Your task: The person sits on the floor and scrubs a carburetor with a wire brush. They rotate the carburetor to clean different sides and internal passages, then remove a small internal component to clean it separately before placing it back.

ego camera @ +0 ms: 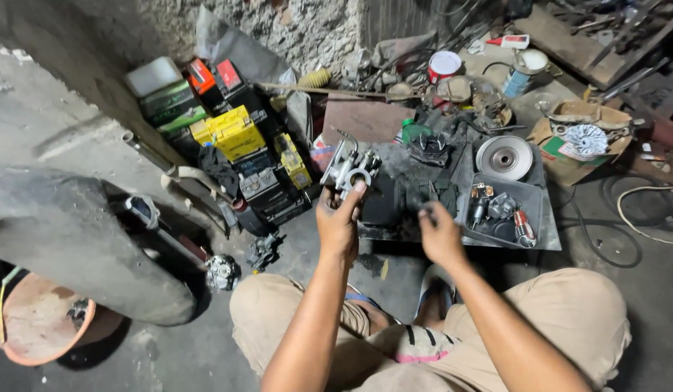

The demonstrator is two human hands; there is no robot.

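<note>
1. Concrete floor (169,348), workshop corner, rough stone wall at the back. Person sits low, knees apart in tan shorts, so every part lies within arm's reach in front.
2. Dark tyre (68,247) at left edge, leaning over the floor; orange basin (39,319) just below it, out of the work zone.
3. Stack of batteries (235,145), yellow, black and green, pushed against the wall, probably stored, well apart from the hands.
4. Metal tray (547,239) on the floor right of centre, holds small oily parts together so they don't scatter; round pulley disc (504,157) sits at its upper edge.
5. Cardboard box (569,152) further right with a finned metal part on top.
6. Carburettor (349,168), silver, held up above the floor left of the tray, raised toward the camera, likely for a closer look.
7. Left hand (339,218) clamped on the carburettor from below, thumb pressed on its body.
8. Right hand (439,234) over the tray's near left corner, fingers curled shut around a small dark item; what it is, can't tell.
</note>
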